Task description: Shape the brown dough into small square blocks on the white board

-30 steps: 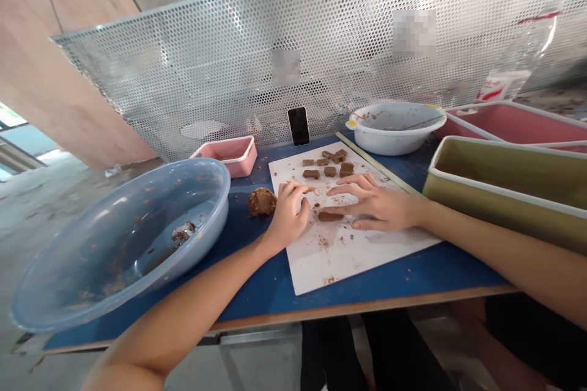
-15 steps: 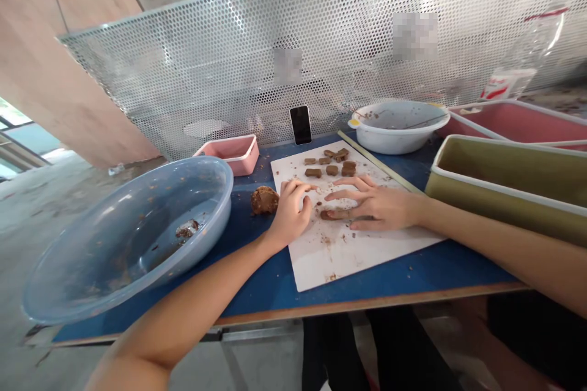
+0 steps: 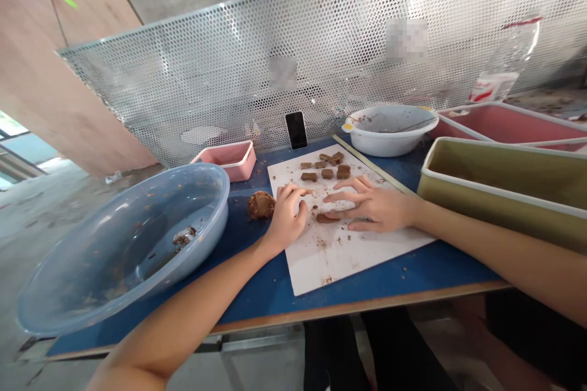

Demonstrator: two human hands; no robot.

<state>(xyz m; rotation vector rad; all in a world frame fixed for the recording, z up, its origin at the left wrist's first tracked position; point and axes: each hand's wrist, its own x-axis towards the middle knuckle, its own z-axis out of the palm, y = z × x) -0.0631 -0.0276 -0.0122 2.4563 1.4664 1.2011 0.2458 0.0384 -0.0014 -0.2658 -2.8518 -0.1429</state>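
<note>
A white board [image 3: 353, 250] lies on the blue table [image 3: 257, 293]. My left hand [image 3: 287, 220] rests at the board's left edge with its fingers curled, the fingertips on a small brown crumb. My right hand [image 3: 373, 204] lies on the board with its fingers spread, the fingertips touching a flat brown clay piece [image 3: 326, 218]. Several small shaped brown pieces [image 3: 323, 166] sit at the board's far end. A brown clay lump [image 3: 260, 204] sits on the table just left of my left hand.
A large blue basin [image 3: 123, 238] with brown scraps takes up the left of the table. Along the back stand a pink tray [image 3: 227, 159], a black phone [image 3: 296, 129] leaning on the perforated metal screen, and a white bowl [image 3: 389, 128]. An olive tray [image 3: 499, 186] and a pink tray [image 3: 504, 122] are at the right.
Both hands stay on the board with only slight finger movement around the flat brown piece. The view has shifted a little.
</note>
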